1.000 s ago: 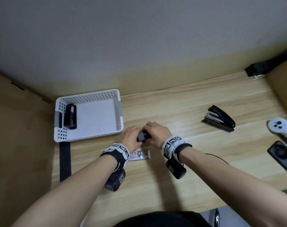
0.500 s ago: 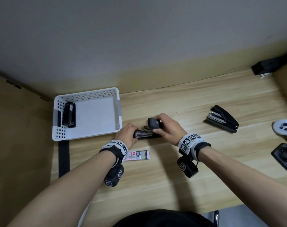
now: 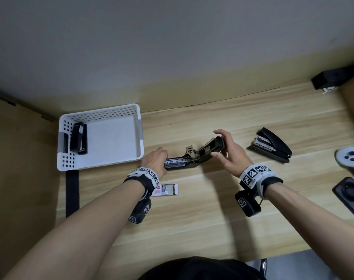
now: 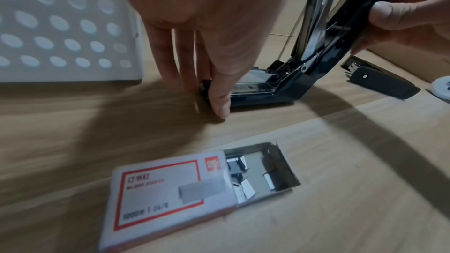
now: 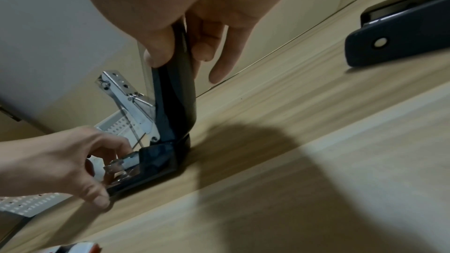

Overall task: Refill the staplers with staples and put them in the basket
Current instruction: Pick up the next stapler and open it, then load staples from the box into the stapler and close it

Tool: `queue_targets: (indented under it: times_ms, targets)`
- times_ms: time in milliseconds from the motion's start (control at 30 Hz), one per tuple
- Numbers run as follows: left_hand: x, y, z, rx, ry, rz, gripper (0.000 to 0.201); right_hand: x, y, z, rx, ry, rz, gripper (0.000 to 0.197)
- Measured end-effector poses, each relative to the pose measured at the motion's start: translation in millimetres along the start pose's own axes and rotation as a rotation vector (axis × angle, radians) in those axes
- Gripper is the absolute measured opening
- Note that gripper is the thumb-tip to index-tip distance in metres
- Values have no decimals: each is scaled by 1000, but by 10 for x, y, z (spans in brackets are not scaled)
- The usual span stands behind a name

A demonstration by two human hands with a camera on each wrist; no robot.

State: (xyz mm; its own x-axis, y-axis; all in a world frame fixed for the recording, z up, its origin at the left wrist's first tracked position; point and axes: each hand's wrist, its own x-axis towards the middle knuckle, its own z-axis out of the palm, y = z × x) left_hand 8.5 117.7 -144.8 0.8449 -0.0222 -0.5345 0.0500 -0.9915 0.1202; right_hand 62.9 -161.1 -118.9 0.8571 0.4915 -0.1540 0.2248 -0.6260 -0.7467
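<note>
left hand (image 4: 207,26) pinned the open stapler (image 4: 280,86) base to the table (image 4: 73,132); right hand (image 4: 409,12) gripped its raised top; staple box (image 4: 175,189) lay near.

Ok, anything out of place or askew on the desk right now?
Nothing damaged. The staple box lies slid open with loose strips jumbled in its tray. The open stapler is hinged wide, the left hand gripping its base and the right hand its lid. The spare stapler sits skewed outside the basket.
</note>
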Motion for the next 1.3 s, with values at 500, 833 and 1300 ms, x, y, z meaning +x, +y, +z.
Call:
queue_targets:
  times_ms: [500,833,1300]
  targets:
    - [-47,134,42,9,-35,-71,52,51,368,-253,-251,-40,-128,37]
    - [-171,67,61,0,2,-43,40,27,127,-225,-326,-18,-63,46]
    - [-822,-388,193,-296,101,41,30,-17,-902,289,-351,154,-420,18]
